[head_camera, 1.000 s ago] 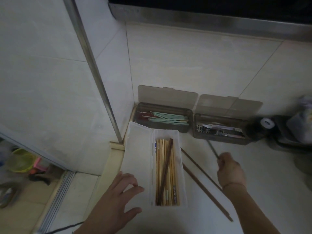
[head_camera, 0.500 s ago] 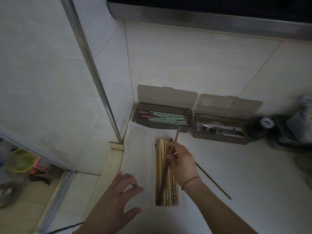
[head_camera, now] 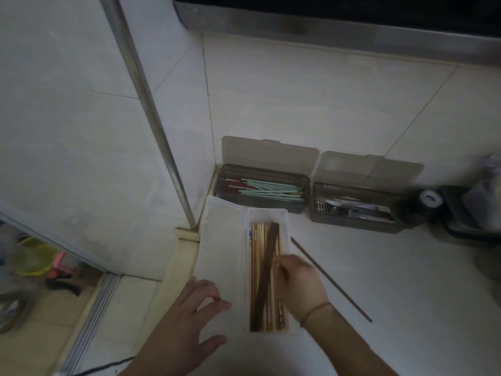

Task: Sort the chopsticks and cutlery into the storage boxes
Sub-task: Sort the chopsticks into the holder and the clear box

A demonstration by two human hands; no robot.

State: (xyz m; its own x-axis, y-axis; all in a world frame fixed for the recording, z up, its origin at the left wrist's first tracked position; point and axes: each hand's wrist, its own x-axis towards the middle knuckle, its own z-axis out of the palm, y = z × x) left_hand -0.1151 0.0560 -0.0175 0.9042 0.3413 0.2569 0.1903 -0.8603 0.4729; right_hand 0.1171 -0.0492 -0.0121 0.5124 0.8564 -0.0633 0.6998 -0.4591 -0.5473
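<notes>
White box (head_camera: 268, 270): looking like translucent, frosted plastic with a smooth lid.
Grey boxes (head_camera: 264, 195): showing as smoky, see-through plastic.
Pale chopsticks (head_camera: 257, 267): appearing to be matt wood or bamboo.
Dark chopstick (head_camera: 330, 279): reading as brown wood, dull.
Cutlery (head_camera: 352, 210): gleaming like metal, though blurred.
Wall tiles (head_camera: 311, 104): looking smooth, faintly glossy.
Corner strip (head_camera: 151, 104): shining as brushed metal.

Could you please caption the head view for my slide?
Right hand lays dark brown wooden chopsticks into the clear plastic box; one remains outside.

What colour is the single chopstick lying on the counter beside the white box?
Dark brown. The loose chopstick shows best in the head view, right of the white box.
</notes>
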